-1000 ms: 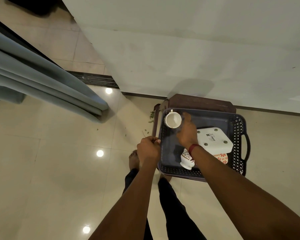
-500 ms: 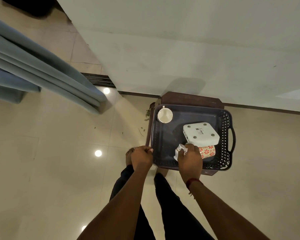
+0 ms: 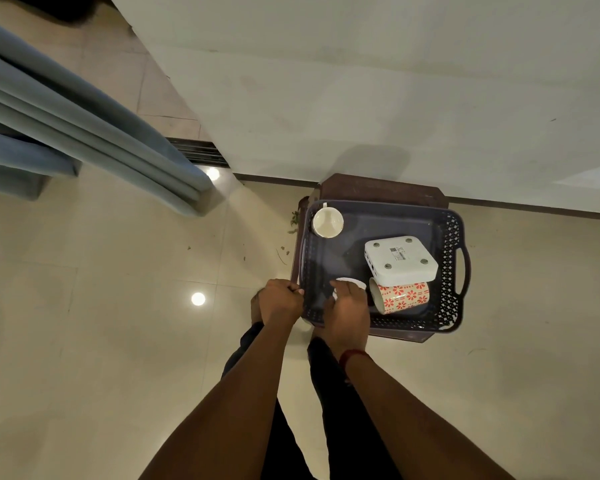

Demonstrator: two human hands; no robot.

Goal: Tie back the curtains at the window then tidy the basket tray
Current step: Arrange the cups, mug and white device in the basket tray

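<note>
Basket tray (image 3: 452,237) centre-right of frame | left hand (image 3: 279,301) curled round its left rim | right hand (image 3: 347,311) wrapped on small white cup (image 3: 350,281) at tray's lower left | cup likely light, brittle, slick: hold its body firmly.

The basket tray (image 3: 343,258) is gripped at its left rim by the L hand (image 3: 279,301). A small white cup (image 3: 350,281), mostly hidden, is held by the R hand (image 3: 347,310) inside it. A white box (image 3: 400,259) is propped on a flowery mug (image 3: 404,297) laid sideways. A white mug (image 3: 327,221) is stood upright in the far-left corner.
</note>
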